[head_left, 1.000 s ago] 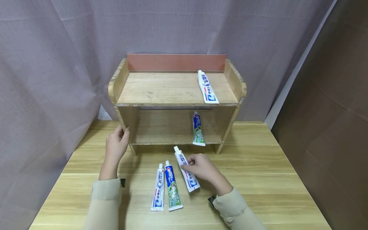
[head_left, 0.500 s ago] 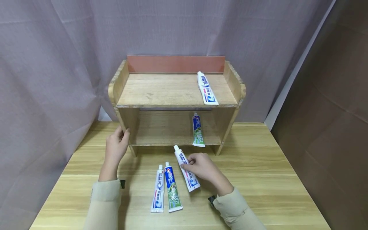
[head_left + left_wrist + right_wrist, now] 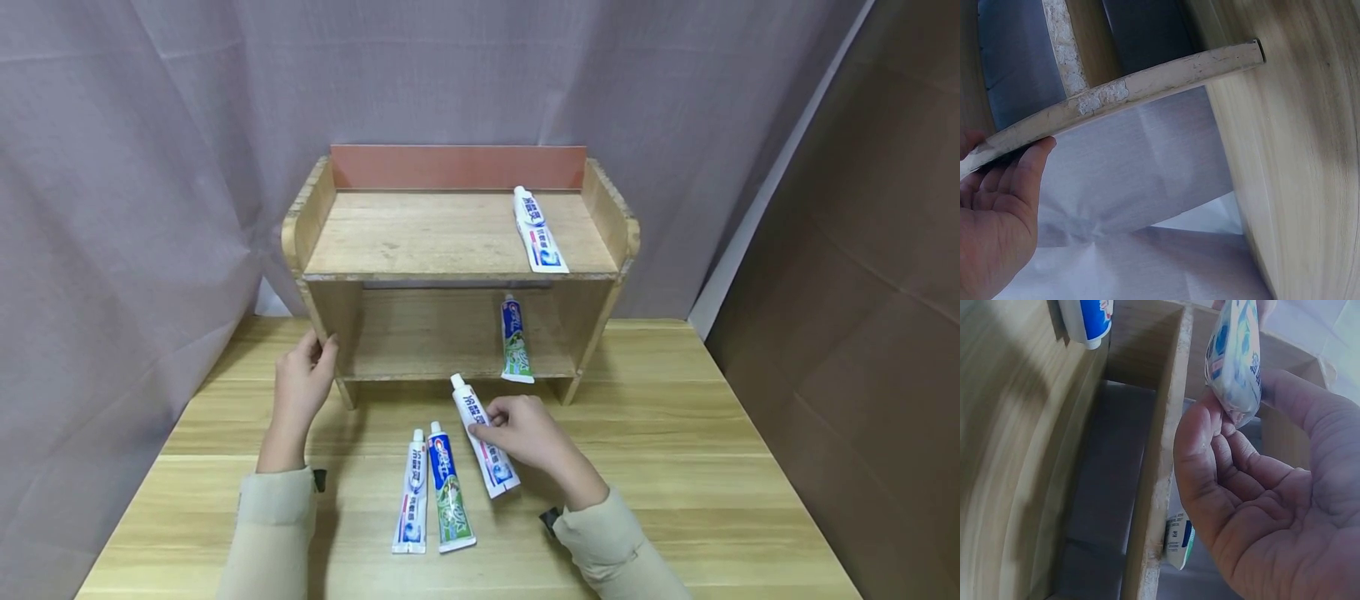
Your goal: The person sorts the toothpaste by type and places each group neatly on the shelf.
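My left hand [image 3: 302, 379] grips the left side panel of a small two-tier wooden shelf [image 3: 420, 277]; in the left wrist view, the thumb and fingers [image 3: 1030, 172] lie on either side of the panel's edge. My right hand [image 3: 531, 431] pinches a white toothpaste tube [image 3: 480, 429] between thumb and fingers, tilted and lifted in front of the shelf. On the table to its left lie another white toothpaste tube [image 3: 411, 500] and a blue-green one [image 3: 451, 500], side by side. One white tube [image 3: 536, 229] rests on the top shelf, and a blue-green tube [image 3: 515, 337] on the lower shelf.
The shelf stands on a wood-grain table [image 3: 720, 483]. Behind it hangs a grey curtain [image 3: 465, 75], and a brown one [image 3: 847, 250] closes off the right side. A reddish board [image 3: 459, 167] backs the top shelf.
Between the earlier frames and now, the white tube in my right hand has risen slightly toward the shelf. My left hand keeps its hold on the panel.
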Action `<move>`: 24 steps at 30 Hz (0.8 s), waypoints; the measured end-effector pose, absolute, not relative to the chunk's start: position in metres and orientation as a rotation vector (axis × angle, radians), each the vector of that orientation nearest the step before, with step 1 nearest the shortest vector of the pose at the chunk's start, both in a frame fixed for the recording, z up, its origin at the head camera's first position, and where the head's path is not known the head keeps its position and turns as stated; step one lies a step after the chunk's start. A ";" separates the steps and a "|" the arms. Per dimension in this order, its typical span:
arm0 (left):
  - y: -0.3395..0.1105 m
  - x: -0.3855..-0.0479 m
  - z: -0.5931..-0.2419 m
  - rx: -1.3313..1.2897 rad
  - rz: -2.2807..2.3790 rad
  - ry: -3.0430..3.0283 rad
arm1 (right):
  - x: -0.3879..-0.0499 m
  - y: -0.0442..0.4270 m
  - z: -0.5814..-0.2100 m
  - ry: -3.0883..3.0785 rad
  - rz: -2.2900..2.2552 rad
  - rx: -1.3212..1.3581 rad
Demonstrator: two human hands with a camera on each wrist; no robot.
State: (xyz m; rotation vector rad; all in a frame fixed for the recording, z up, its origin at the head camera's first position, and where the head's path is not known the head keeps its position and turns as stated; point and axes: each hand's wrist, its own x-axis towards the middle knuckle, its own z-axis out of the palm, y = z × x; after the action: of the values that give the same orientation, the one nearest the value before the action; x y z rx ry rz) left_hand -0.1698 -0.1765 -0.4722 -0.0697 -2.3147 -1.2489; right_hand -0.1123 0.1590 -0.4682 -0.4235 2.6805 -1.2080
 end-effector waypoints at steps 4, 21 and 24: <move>-0.177 -0.170 -0.473 -0.069 -1.240 -2.315 | -0.112 0.159 -0.464 2.677 -1.231 -0.411; -0.177 -0.170 -0.471 -0.061 -1.251 -2.321 | -0.119 0.157 -0.426 2.755 -1.278 -0.485; -0.177 -0.171 -0.472 -0.057 -1.241 -2.320 | -0.120 0.157 -0.422 2.759 -1.284 -0.490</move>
State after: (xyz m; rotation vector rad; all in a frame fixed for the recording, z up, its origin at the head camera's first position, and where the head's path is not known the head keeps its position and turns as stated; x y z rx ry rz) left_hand -0.1711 -0.1767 -0.4720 -0.0574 -2.3199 -1.2405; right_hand -0.1204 0.1567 -0.4225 -0.4904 2.7590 -1.2835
